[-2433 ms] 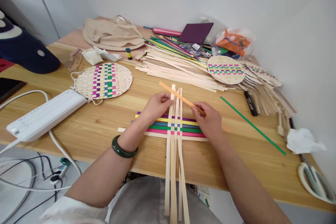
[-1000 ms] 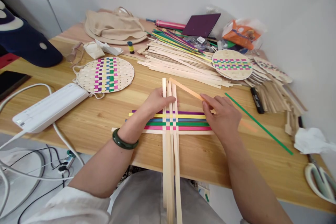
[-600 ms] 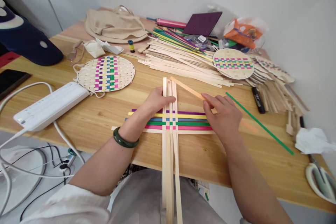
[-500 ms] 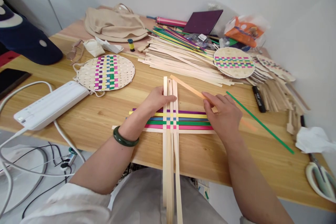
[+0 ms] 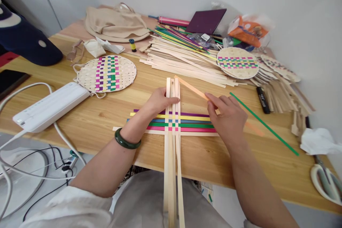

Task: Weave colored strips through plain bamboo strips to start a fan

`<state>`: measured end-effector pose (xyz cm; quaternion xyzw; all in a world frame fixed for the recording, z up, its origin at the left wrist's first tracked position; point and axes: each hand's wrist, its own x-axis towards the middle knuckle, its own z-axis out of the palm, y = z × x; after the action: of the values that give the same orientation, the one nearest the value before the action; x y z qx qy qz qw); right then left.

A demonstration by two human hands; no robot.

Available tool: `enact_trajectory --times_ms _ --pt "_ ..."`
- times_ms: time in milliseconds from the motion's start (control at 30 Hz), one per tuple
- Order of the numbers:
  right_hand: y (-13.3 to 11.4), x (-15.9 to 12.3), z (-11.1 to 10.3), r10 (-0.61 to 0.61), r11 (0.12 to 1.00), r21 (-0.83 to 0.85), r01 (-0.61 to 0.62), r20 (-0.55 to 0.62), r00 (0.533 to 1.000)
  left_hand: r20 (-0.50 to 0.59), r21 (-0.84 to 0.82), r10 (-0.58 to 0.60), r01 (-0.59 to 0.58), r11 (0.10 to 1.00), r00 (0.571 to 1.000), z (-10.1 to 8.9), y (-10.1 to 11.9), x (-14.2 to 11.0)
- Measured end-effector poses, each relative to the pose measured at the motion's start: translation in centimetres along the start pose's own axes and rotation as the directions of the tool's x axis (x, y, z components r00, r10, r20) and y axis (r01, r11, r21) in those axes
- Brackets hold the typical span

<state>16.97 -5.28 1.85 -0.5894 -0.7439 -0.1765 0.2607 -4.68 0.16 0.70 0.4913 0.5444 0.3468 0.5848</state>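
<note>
My left hand (image 5: 160, 101) is closed on the upper part of several pale lengthwise strips (image 5: 171, 171), thumb across their front and fingers behind. Below it, these strips interlace with purple, yellow, blue, green (image 5: 197, 125), pink and pale crosswise strips in a small checked patch (image 5: 172, 121). The lower ends run over the table's front edge toward my lap. An orange strip (image 5: 191, 88) is pinched between thumb and fingers of my right hand (image 5: 228, 115). Its far tip meets the tops of the pale strips at their right side; its other end shows beyond my wrist.
A loose green strip (image 5: 263, 123), a black marker (image 5: 263, 100) and scissors (image 5: 324, 183) lie to the right. Behind are piled pale strips (image 5: 184, 62) and a round woven piece (image 5: 237, 63). Another woven piece (image 5: 107, 73) and a white power strip (image 5: 52, 107) lie left.
The orange strip, earlier crossing in front of the pale strips, has moved right with my right hand. My left thumb now reaches across more of the pale strips. Lately both hands barely move.
</note>
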Motion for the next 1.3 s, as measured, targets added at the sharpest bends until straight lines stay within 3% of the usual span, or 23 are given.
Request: enact_trajectory --times_ms 200,500,867,1067,1300 --pt "0.0 0.0 -0.4 -0.007 1.0 0.012 0.006 0.063 0.998 -0.001 0.083 0.028 -0.028 0.996 1.0 -0.1 -0.1 0.1" --pt "0.7 0.2 -0.7 -0.049 0.988 0.15 0.032 0.106 0.993 -0.029 0.259 0.159 -0.146 0.955 0.987 -0.1 0.0 0.0" --pt "1.3 0.0 -0.1 0.029 0.976 0.208 -0.06 0.15 0.988 -0.021 0.265 0.081 -0.072 0.961 0.997 0.1 0.2 -0.2" --pt "1.8 -0.1 0.1 0.144 0.95 0.264 -0.168 0.106 0.984 -0.018 0.263 0.082 -0.075 0.962 0.996 0.1 0.2 -0.2" --pt "1.4 -0.2 0.1 0.038 0.971 0.22 -0.089 0.225 0.974 -0.007 0.261 0.1 -0.095 0.961 0.995 0.0 0.2 -0.2"
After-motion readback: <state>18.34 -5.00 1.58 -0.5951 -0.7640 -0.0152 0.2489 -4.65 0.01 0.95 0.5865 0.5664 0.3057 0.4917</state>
